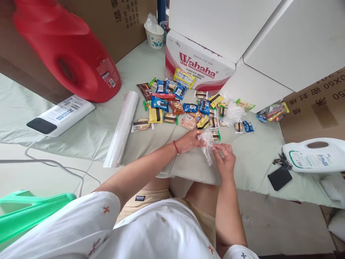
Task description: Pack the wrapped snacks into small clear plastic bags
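Observation:
Both hands hold a crumpled clear plastic bag [207, 153] above the front part of the cloth-covered surface. My left hand [188, 141], with a red string on the wrist, is closed on the bag's upper left side. With thumb and fingertips, my right hand [225, 156] pinches its right edge. Just beyond the hands lies a loose spread of small wrapped snacks [170, 118], in blue, yellow, brown and clear wrappers. A green-edged snack packet [216, 135] is partly hidden behind the bag. More crumpled clear plastic [234, 113] rests at the right of the spread.
A roll of clear film [121, 129] lies left of the snacks. Behind them stands a white-and-red Wahaha carton [199, 63]. A red jug [78, 57] and white device [61, 115] sit at left; a white bottle [318, 158] and black wallet-like item [279, 177] lie at right.

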The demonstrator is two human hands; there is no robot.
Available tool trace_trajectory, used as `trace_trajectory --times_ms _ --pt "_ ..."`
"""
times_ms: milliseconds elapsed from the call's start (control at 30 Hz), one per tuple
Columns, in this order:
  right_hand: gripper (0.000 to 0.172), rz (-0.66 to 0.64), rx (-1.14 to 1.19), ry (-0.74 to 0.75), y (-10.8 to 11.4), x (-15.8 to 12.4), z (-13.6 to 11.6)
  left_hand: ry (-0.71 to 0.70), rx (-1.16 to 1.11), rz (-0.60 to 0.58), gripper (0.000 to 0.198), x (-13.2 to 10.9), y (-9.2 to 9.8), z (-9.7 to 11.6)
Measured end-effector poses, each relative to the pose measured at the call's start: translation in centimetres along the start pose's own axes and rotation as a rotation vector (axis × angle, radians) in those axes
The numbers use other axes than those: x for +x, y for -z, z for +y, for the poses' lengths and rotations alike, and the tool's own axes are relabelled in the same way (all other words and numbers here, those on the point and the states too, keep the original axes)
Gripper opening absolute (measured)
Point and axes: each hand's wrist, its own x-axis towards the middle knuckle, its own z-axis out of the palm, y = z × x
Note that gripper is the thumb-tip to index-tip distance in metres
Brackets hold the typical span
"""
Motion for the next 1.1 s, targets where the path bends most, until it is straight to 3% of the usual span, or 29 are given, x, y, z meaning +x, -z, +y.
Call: trace_trajectory --times_ms 67,200,333,467,600,733,867,967,1033,1100 --pt "0.02 0.068 0.159 -0.133 -0.4 -0.3 0.5 0.001 0.035 -0.028 0.056 0.0 0.1 0.0" --pt "0.035 0.354 0.559 -0.445 0.3 -0.6 1.6 0.061 0.046 -0.071 0.052 0.0 0.5 -0.1" --pt "0.044 0.477 0.722 -0.586 2.1 -1.0 2.5 0.057 0.008 -0.041 0.054 0.1 0.5 -0.1" --pt "0.045 0.365 0.705 -0.681 2.9 -2.6 2.9 -0.013 -0.047 -0.009 0.055 0.1 0.4 0.2" --pt "0.046 0.291 0.615 -0.628 2.8 -3.6 3.0 -0.056 -0.081 0.016 0.052 0.1 0.5 0.3" --pt "0.065 0.261 0.543 -0.568 2.6 -2.8 2.8 -0.021 -0.098 -0.07 0.043 -0.3 0.6 0.5" --pt "0.079 0.018 0.678 -0.571 1.8 -1.2 2.1 0.024 -0.102 -0.119 0.044 -0.7 0.3 0.9" --pt "0.062 -0.109 0.652 -0.658 0.9 -0.3 1.3 -0.052 0.008 -0.058 0.048 -0.5 0.1 0.9" --pt "0.049 -0.046 0.576 -0.627 0.4 0.1 0.9 -0.215 0.11 0.079 0.052 -0.3 0.0 0.8" --pt "0.042 0.04 0.49 -0.501 0.1 0.5 0.4 -0.334 0.169 0.182 0.052 -0.1 0.0 0.7"
